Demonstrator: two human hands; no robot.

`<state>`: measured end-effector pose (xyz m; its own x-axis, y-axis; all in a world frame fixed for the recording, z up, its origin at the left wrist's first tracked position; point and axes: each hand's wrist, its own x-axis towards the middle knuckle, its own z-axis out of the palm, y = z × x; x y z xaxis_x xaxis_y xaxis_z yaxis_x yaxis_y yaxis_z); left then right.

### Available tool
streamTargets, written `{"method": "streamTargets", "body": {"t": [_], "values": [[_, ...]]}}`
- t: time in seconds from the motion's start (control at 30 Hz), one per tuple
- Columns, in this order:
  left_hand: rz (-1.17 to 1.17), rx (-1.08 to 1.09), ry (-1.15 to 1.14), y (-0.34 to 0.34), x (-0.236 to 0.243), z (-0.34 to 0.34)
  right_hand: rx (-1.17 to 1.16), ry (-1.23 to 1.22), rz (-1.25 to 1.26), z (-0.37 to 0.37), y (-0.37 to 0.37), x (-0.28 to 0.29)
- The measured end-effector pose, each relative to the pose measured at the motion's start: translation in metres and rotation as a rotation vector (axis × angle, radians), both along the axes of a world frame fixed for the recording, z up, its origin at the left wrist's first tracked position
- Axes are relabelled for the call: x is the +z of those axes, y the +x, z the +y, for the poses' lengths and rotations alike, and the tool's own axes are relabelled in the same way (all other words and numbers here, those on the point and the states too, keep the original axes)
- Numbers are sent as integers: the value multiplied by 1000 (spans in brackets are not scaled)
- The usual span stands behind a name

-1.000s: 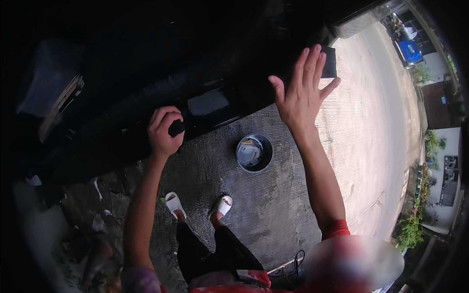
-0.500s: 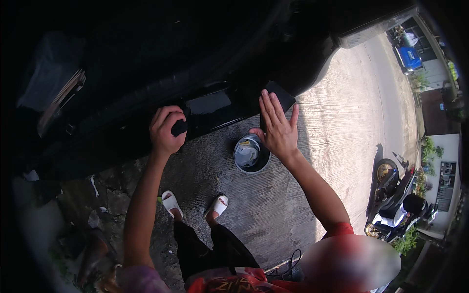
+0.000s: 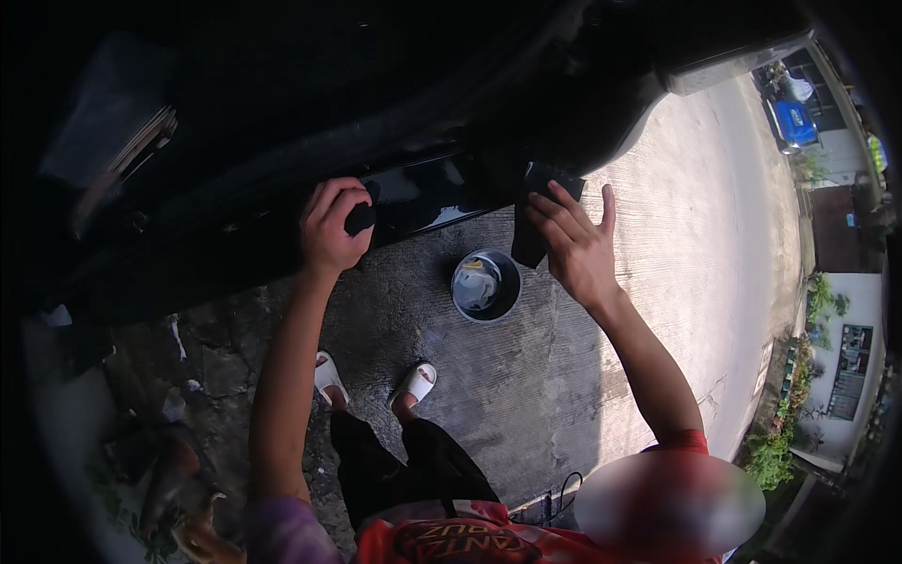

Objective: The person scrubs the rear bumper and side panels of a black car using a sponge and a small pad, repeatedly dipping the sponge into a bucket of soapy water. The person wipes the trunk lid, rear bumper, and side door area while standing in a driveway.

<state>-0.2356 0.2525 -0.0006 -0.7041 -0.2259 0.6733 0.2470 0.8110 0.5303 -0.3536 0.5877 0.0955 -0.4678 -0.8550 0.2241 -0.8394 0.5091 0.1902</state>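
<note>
My left hand [image 3: 334,226] is closed, its fingers wrapped round a black rounded bundle [image 3: 360,219] that looks like cloth. It is against the glossy black lower edge [image 3: 423,193] of a dark vehicle. Farther right, my right hand [image 3: 581,246] has its fingers bent over a black flat flap [image 3: 532,226], with the little finger spread away. The thumb is hidden, apparently behind the flap. Whether the flap is fixed to the vehicle cannot be made out in the shadow. Between my hands, on the ground, stands a round grey bucket [image 3: 514,282] with whitish contents.
Ridged concrete [image 3: 498,395] lies under my feet in white slippers [image 3: 413,383], with a sunlit stretch [image 3: 695,235] to the right. Broken, rough ground [image 3: 225,376] is at the left. A blue vehicle [image 3: 794,122] stands far right. A blurred oval covers the lower right.
My right hand has shifted right and slightly down. Its fingers went from lying flat to bent over the flap, which moved right. My left hand moved a little right and up.
</note>
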Motion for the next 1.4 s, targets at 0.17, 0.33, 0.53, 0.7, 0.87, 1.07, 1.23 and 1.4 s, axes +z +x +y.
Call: {"method": "streamTargets", "body": {"t": [0.17,0.33,0.53,0.7,0.87,1.07,1.23,1.4], "values": [[-38,336,167,-19,1,43,-587,-431,-728,73,97,-42],[211,207,602,-116,25,130,-988,-866,-1057,139,243,-153],[796,32,754,-208,164,248,-1042,-659,-1225,193,353,-178],[656,48,428,-194,95,235,-1062,-628,-1168,243,360,-219],[-75,-12,-50,-109,9,145,-1213,-836,-1134,247,341,-275],[-430,300,-78,-52,23,113,-1318,-960,-934,196,338,-267],[-598,97,51,-91,45,225,-1359,-935,-1252,195,336,-275],[-450,51,355,-105,62,279,-1243,-1401,-1284,195,282,-240]]}}
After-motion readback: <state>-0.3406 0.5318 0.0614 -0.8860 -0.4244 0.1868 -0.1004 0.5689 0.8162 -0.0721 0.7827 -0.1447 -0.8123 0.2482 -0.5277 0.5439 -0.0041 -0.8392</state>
